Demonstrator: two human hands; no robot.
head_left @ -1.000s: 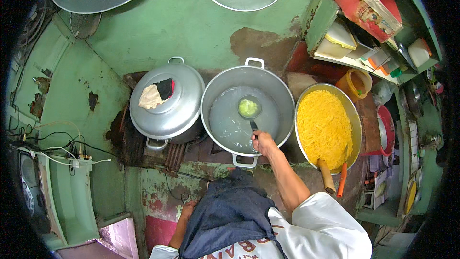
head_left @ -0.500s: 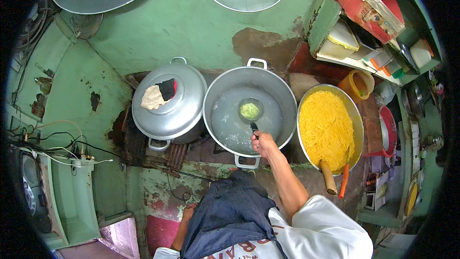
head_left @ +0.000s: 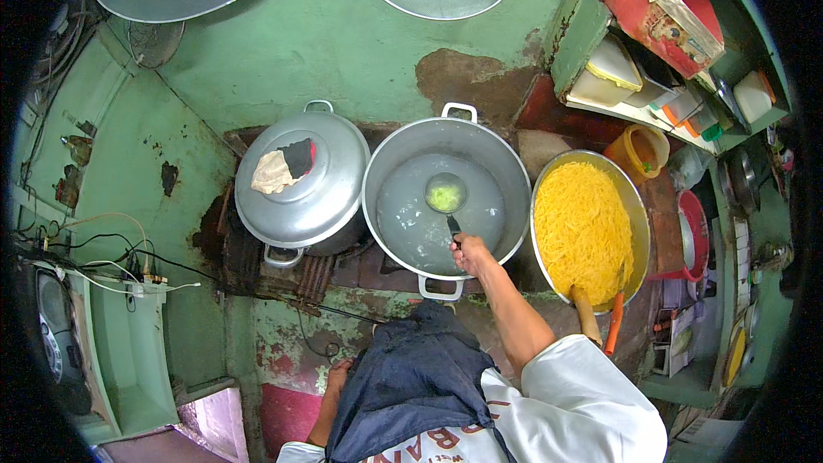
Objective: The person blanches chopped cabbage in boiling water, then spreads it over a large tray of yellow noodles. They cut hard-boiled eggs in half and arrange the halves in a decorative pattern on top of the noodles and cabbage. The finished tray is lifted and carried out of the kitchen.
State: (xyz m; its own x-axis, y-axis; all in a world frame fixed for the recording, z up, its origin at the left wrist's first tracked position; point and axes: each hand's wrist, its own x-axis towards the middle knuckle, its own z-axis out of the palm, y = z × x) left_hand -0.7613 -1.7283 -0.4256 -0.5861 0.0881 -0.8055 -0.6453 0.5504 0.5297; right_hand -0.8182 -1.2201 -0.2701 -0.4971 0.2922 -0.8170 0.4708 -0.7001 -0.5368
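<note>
My right hand [head_left: 468,254] is closed around the dark handle of a small round strainer [head_left: 447,180]. In its bowl lies a small heap of pale green shreds [head_left: 445,198]. The strainer is at the water in a large, deep aluminium pot [head_left: 520,206]; whether its bottom is under the surface is hard to tell. Cloudy water [head_left: 403,206] with glints and ripples fills the pot's lower part. My left hand [head_left: 341,373] hangs low beside my dark apron [head_left: 403,377], partly hidden, and its fingers are too unclear to read.
Left of the pot stands a lidded aluminium pot [head_left: 300,214] with cloths [head_left: 273,173] on its lid. At right, a big metal basin [head_left: 641,206] holds yellow noodle-like strands [head_left: 587,223], with wooden [head_left: 585,313] and orange [head_left: 615,326] handles over its rim. Shelves [head_left: 643,116] carry plastic containers.
The strainer has shifted very slightly within the pot, and the ripples on the water look different. My left hand has hardly moved.
</note>
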